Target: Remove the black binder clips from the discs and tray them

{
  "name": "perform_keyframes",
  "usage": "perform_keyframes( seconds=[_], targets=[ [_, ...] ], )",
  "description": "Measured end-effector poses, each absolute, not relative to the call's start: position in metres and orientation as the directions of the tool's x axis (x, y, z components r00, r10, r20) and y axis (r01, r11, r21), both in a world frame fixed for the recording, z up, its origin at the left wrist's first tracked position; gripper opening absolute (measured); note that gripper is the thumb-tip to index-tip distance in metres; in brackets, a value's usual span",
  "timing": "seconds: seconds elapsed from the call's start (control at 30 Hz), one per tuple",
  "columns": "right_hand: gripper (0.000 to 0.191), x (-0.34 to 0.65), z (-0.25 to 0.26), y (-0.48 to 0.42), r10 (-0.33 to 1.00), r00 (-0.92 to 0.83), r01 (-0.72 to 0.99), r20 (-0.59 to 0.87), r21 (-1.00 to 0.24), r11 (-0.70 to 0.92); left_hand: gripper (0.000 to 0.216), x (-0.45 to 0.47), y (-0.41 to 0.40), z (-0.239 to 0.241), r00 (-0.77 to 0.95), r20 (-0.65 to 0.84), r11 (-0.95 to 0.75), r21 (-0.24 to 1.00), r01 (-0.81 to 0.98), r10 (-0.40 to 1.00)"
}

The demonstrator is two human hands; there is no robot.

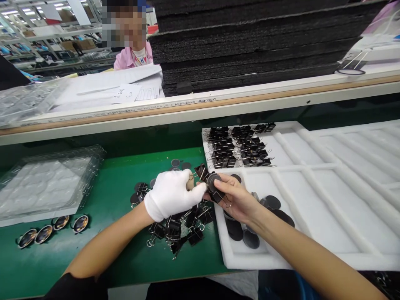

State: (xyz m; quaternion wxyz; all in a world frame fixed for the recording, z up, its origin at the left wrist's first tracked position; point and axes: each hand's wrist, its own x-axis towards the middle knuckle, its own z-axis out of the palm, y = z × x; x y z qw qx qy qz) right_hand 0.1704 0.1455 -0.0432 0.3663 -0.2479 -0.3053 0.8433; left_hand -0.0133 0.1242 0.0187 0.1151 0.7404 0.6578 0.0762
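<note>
My left hand (170, 193), in a white glove with a fingertip bare, is closed on the wire handle of a black binder clip (201, 171). Its thumb reaches to my bare right hand (240, 198), which pinches a small stack of round dark discs (214, 182) between thumb and fingers. Another binder clip (217, 196) sits at the edge of this stack. Below my hands, loose binder clips (173, 229) lie heaped on the green table (125, 246). More dark discs (251, 238) rest in the white foam tray (300, 208), partly behind my right wrist.
Clips holding discs stand in rows (237, 146) in the tray's back compartment. To the left are clear plastic trays (46, 179) and several round shiny pieces (43, 234). A shelf ledge (187, 110) carries tall stacked black sheets (250, 46); a person in pink (134, 58) is beyond.
</note>
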Motion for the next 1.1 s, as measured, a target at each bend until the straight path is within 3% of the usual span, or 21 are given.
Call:
perform_keyframes(
  seconds=[0.1,0.23,0.5,0.77,1.1],
  targets=[
    [0.030,0.179,-0.041,0.153,0.812,-0.560,-0.403,-0.167,-0.801,-0.442,0.042,-0.022,0.124,0.021,0.168,-0.109,-0.115,0.376,0.919,0.980],
    [0.022,0.198,-0.035,0.168,0.847,-0.529,-0.139,-0.052,-0.979,-0.147,0.046,-0.034,0.120,0.025,0.215,-0.275,-0.068,0.459,0.886,0.937],
    [0.021,0.213,-0.028,0.177,0.782,-0.623,0.128,0.023,-0.983,0.131,0.042,-0.036,0.107,0.029,0.351,-0.393,-0.138,0.477,0.868,0.850],
    [0.023,0.219,-0.028,0.175,0.709,-0.700,0.136,0.084,-0.959,0.249,0.042,-0.031,0.103,0.030,0.478,-0.308,-0.304,0.471,0.828,0.822],
    [0.019,0.219,-0.030,0.170,0.654,-0.740,0.073,0.159,-0.947,0.313,0.042,-0.028,0.101,0.036,0.465,-0.392,-0.310,0.398,0.864,0.794]
  ],
)
